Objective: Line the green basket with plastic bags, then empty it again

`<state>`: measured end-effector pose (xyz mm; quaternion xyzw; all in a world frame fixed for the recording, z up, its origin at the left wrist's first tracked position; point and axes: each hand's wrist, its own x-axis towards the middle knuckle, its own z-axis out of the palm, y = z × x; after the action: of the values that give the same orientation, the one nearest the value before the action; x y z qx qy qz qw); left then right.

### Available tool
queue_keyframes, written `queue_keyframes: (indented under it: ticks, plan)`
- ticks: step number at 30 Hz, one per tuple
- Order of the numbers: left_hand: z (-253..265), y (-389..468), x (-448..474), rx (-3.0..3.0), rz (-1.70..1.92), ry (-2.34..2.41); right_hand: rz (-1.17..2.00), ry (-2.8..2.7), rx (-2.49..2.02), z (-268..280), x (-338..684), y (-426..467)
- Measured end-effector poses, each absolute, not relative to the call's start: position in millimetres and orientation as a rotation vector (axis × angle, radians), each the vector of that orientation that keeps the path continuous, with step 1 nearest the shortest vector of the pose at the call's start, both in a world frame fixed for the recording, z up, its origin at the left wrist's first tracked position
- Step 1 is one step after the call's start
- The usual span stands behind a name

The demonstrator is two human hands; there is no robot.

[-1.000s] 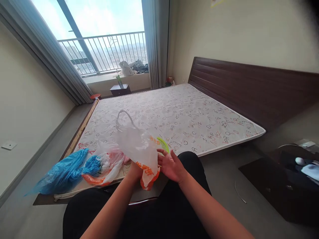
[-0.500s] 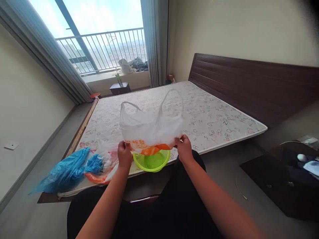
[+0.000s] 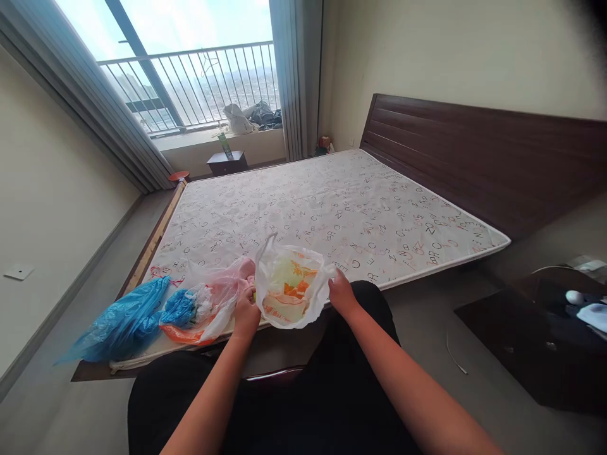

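A white plastic carrier bag (image 3: 275,268) with orange print is spread open over a green basket, which shows only faintly through the film. My left hand (image 3: 247,313) is closed on the bag's left side. On the opposite side my right hand (image 3: 341,292) pinches the rim near a handle. I look down into the bag's mouth, where the orange print shows through. Just left of my left hand lie a pink plastic bag (image 3: 225,281), a crumpled blue bag (image 3: 178,308) and a white-and-orange bag (image 3: 187,333).
A large blue plastic bag (image 3: 126,319) lies at the near left corner of the mattress (image 3: 308,196). The dark headboard (image 3: 455,145) stands at the right. A dark table (image 3: 512,354) with small items is at the lower right. A nightstand (image 3: 227,164) stands beyond the bed.
The bag was held up by its lower part with both handles standing above. Now it is lowered around the basket, its mouth opened toward me, and my hands hold its sides.
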<state>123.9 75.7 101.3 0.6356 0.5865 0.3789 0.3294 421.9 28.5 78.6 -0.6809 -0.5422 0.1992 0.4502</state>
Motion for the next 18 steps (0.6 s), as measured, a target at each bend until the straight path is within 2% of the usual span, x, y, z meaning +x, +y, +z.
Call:
queue_keyframes:
  ticks: [3,6,8,10,12,14,16,18]
  plan:
    - [97.1,80.7,123.0,1.745,0.925,1.486,0.641,-1.008,-1.529,91.1,419.6,21.9]
    - [100.2,84.9,123.6,1.804,0.873,1.436,0.647,-0.96,-1.379,111.7,411.9,9.1]
    - [107.9,82.7,125.3,1.801,0.953,1.434,0.512,-1.053,-1.34,130.0,405.0,-1.3]
    - [121.8,75.6,127.5,1.779,1.2,1.406,0.286,-1.196,-1.314,153.4,396.6,-12.1]
    - [142.0,66.3,130.0,1.8,1.535,1.264,0.051,-1.367,-1.25,181.2,386.1,-22.5]
    - [165.3,59.5,134.1,1.955,1.688,1.025,-0.083,-1.503,-1.134,210.1,373.8,-30.1]
    - [185.7,58.9,142.3,2.254,1.408,0.854,-0.153,-1.589,-1.045,234.8,361.1,-31.9]
    - [197.2,65.0,154.9,2.518,0.784,0.864,-0.108,-1.724,-1.032,250.5,350.4,-25.6]
